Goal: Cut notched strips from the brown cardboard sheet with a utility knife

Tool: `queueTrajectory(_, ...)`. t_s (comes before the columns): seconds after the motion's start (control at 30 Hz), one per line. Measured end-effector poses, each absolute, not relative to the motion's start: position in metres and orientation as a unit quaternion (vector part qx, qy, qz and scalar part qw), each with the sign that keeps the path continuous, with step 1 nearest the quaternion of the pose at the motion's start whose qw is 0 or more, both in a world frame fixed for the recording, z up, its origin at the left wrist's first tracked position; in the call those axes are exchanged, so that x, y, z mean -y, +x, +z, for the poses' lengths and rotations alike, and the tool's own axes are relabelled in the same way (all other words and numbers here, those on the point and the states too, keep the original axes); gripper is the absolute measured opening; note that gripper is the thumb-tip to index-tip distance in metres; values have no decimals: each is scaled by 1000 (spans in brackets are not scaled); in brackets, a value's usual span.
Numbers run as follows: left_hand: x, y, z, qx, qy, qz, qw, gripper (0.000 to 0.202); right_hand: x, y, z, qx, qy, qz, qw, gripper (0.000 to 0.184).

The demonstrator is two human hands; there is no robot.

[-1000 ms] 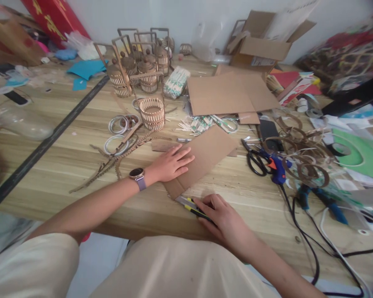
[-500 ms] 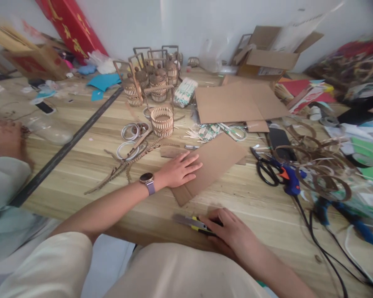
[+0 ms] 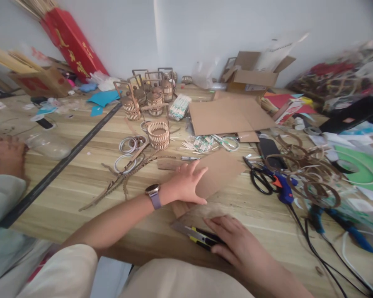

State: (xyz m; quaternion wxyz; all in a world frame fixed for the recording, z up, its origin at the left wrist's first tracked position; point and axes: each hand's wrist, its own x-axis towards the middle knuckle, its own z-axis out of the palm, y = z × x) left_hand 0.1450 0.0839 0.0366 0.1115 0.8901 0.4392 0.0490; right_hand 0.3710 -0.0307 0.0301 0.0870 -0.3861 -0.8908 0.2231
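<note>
My left hand (image 3: 186,182), a watch on its wrist, is spread with fingers apart over a brown cardboard piece (image 3: 222,171). The thumb points toward me. My right hand (image 3: 233,238) is closer to my body, with a yellow and black utility knife (image 3: 199,238) between its thumb and fingers. The knife's handle runs under the palm, and its blade points left, low over the table. Ahead of the right fingertips the near part of the cardboard is blurred, and I cannot tell whether they touch it.
Scissors (image 3: 261,178) and a blue glue gun (image 3: 284,190) lie right, beside brown strip rings (image 3: 321,186). A small woven basket (image 3: 158,134) stands ahead, with several lidded ones behind. Larger cardboard (image 3: 226,118) lies farther back. Another person's hand (image 3: 8,155) rests at far left.
The view has tilted up slightly. My left hand has lifted its wrist and spread its thumb toward me. My right hand's fingers have stretched out toward the cardboard, with the knife still beneath them.
</note>
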Motion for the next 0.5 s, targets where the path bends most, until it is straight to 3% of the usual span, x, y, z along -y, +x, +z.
queueTrajectory(0.13, -102, 125, 53, -384, 914, 108, 78, 106, -7, 391, 19, 895, -402, 124, 150, 36)
queueTrajectory(0.3, -130, 105, 63, -325, 938, 107, 60, 105, -56, 399, 6, 897, -426, -13, 117, 38)
queueTrajectory(0.5, -138, 92, 63, -375, 920, 106, 34, 76, -72, 398, 2, 909, -401, -36, 110, 27)
